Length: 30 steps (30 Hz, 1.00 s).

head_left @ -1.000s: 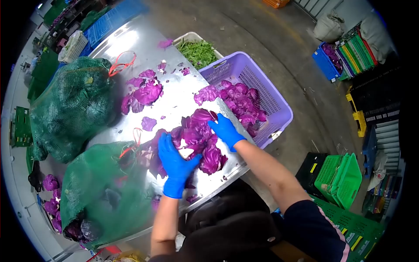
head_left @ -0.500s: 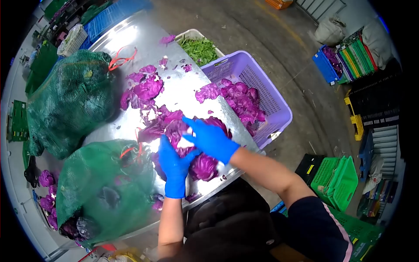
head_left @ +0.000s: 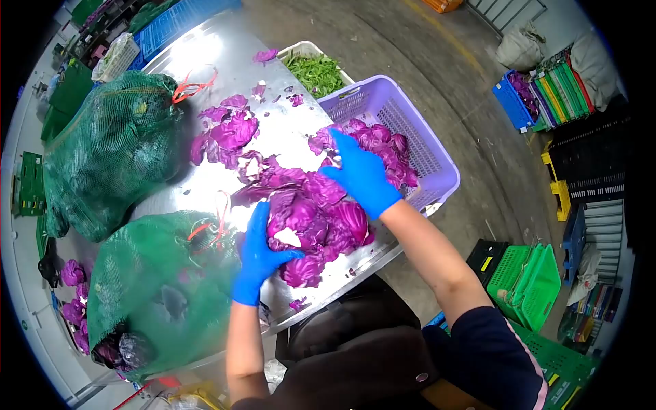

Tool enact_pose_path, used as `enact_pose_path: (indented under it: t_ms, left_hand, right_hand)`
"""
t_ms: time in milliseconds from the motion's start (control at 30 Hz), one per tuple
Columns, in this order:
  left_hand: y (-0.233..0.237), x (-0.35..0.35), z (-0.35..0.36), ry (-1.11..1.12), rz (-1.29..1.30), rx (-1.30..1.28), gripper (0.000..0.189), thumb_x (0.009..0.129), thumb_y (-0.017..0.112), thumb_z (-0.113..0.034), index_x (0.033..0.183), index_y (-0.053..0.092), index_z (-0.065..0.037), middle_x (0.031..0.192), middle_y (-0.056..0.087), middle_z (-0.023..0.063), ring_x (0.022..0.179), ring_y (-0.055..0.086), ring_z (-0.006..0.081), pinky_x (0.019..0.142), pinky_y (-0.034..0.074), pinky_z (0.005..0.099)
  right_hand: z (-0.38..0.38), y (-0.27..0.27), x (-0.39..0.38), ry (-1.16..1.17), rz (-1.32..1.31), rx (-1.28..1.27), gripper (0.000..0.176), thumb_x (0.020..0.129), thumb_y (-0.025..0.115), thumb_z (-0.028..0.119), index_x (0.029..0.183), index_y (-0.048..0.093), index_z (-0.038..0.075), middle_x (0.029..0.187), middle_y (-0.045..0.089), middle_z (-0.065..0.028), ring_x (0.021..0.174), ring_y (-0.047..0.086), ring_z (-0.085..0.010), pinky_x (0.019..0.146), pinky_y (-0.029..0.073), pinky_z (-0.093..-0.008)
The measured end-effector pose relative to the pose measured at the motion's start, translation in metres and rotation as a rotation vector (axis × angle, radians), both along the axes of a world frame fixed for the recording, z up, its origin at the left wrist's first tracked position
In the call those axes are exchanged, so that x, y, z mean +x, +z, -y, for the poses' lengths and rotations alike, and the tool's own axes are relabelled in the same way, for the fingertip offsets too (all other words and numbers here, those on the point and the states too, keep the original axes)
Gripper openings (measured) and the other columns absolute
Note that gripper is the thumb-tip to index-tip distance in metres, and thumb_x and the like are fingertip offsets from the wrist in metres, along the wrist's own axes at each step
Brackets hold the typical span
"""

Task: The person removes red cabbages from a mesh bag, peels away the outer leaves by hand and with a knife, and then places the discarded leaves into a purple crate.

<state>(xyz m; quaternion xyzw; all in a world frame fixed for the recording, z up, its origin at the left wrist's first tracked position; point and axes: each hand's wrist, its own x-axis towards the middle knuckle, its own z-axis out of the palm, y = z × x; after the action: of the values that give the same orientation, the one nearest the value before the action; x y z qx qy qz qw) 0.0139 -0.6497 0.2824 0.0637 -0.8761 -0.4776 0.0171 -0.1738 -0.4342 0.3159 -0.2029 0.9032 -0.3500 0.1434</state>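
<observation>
1. The worktop (head_left: 290, 130) is shiny metal and is the landmark for every place below.
2. The upper bag (head_left: 123, 150), a full green net, lies on the worktop's left part; a red tie (head_left: 193, 87) shows at its right end.
3. The lower bag (head_left: 167, 280), also green net but slacker, lies on the worktop's near left part, with dark round heads (head_left: 135, 348) showing at its near end.
4. The purple crate (head_left: 427, 154) stands at the worktop's right edge, its floor below the top surface, with purple leaves (head_left: 383, 147) inside.
5. The heap (head_left: 307, 212) of purple cabbage leaves sits on the worktop's near right part; a pale piece (head_left: 288, 237) shows in it.
6. The right hand (head_left: 331, 152), in a blue glove, is at the worktop's right edge, at the far side of the heap. Its thumb is spread from the fingers, which reach over loose leaves; whether it pinches any, I cannot tell.
7. The left hand (head_left: 277, 231), also gloved in blue, is over the worktop's near part, at the heap's left side. Its grip is open, fingers along the leaves and thumb reaching across their near side.
8. The white crate (head_left: 307, 46) holds greens (head_left: 314, 72) just beyond the worktop's right edge, beside the purple crate.
9. The cluster (head_left: 229, 133) of leaves lies mid-worktop.
10. The smallest scraps (head_left: 265, 55) are scattered toward the worktop's far right edge.
</observation>
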Motion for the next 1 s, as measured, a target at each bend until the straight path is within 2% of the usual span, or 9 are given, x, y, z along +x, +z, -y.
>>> enact_pose_path:
  t_ms: [67,167,233,300,467,533,700,733,1000]
  left_hand:
    - [0.021,-0.019,0.006,-0.120,0.014,-0.053,0.118,0.051,0.094,-0.034,0.149,0.035,-0.006,0.152,0.034,0.0190,0.141,0.033,0.0360,0.116,0.029,0.0443]
    - [0.028,-0.003,-0.001,0.069,-0.093,-0.046,0.099,0.062,0.089,-0.018,0.145,0.038,-0.002,0.151,0.036,0.0184,0.140,0.036,0.0333,0.116,0.029,0.0439]
    - [0.028,0.014,-0.035,0.371,-0.130,0.269,0.100,0.067,0.088,-0.019,0.147,0.031,0.001,0.151,0.034,0.0206,0.140,0.034,0.0335,0.116,0.028,0.0444]
    - [0.001,0.016,-0.064,0.494,-0.069,0.274,0.106,0.068,0.088,-0.023,0.149,0.024,0.003,0.152,0.030,0.0222,0.141,0.031,0.0341,0.117,0.026,0.0441]
    - [-0.006,-0.023,-0.060,0.414,-0.083,0.082,0.113,0.066,0.089,-0.030,0.150,0.021,0.004,0.151,0.033,0.0221,0.140,0.034,0.0316,0.116,0.028,0.0380]
    - [0.010,-0.030,-0.058,0.333,-0.031,0.023,0.113,0.067,0.088,-0.034,0.150,0.021,0.004,0.151,0.034,0.0238,0.138,0.038,0.0342,0.114,0.031,0.0389]
    - [0.015,-0.039,-0.051,0.261,0.096,-0.025,0.118,0.068,0.086,-0.044,0.149,0.018,0.008,0.153,0.027,0.0290,0.143,0.029,0.0389,0.117,0.027,0.0415]
    - [0.015,-0.040,-0.049,0.250,0.110,-0.031,0.118,0.067,0.086,-0.044,0.149,0.018,0.008,0.153,0.026,0.0291,0.143,0.029,0.0389,0.117,0.027,0.0415]
    - [0.014,-0.043,-0.052,0.236,0.156,-0.092,0.118,0.067,0.086,-0.041,0.149,0.016,0.008,0.153,0.027,0.0298,0.142,0.030,0.0395,0.115,0.030,0.0419]
  right_hand:
    - [0.026,0.010,0.019,0.259,-0.098,-0.213,0.066,0.083,0.074,0.045,0.138,0.051,0.017,0.110,0.068,-0.0139,0.094,0.068,-0.0279,0.082,0.053,-0.0404]
    - [0.032,-0.009,0.025,0.357,0.144,-0.181,0.060,0.084,0.070,0.050,0.132,0.058,0.016,0.123,0.062,-0.0142,0.101,0.065,-0.0271,0.088,0.051,-0.0372]
    - [0.031,-0.001,0.034,0.193,0.188,-0.137,0.057,0.084,0.070,0.050,0.126,0.061,0.013,0.122,0.063,-0.0138,0.101,0.065,-0.0274,0.086,0.052,-0.0378]
    - [0.029,0.004,0.049,0.044,0.196,-0.140,0.056,0.083,0.070,0.052,0.120,0.063,0.009,0.118,0.064,-0.0142,0.103,0.066,-0.0288,0.086,0.052,-0.0394]
    - [-0.009,-0.078,0.058,-0.286,0.218,-0.269,0.048,0.087,0.068,0.047,0.113,0.064,0.007,0.104,0.068,-0.0182,0.093,0.067,-0.0314,0.080,0.052,-0.0411]
    - [-0.034,-0.079,0.056,-0.228,0.185,-0.054,0.045,0.089,0.065,0.045,0.110,0.064,0.006,0.103,0.068,-0.0184,0.092,0.067,-0.0339,0.078,0.052,-0.0424]
    - [-0.029,-0.002,0.062,-0.161,-0.043,-0.016,0.070,0.088,0.063,0.054,0.140,0.047,0.011,0.091,0.068,-0.0156,0.082,0.068,-0.0325,0.068,0.052,-0.0424]
    - [-0.023,0.011,0.064,0.004,-0.216,0.114,0.075,0.090,0.058,0.056,0.147,0.036,0.012,0.084,0.068,-0.0140,0.072,0.068,-0.0318,0.061,0.052,-0.0415]
    - [0.002,0.016,0.058,0.316,-0.203,0.276,0.063,0.097,0.048,0.048,0.148,0.035,0.013,0.066,0.064,-0.0143,0.054,0.064,-0.0320,0.047,0.048,-0.0451]
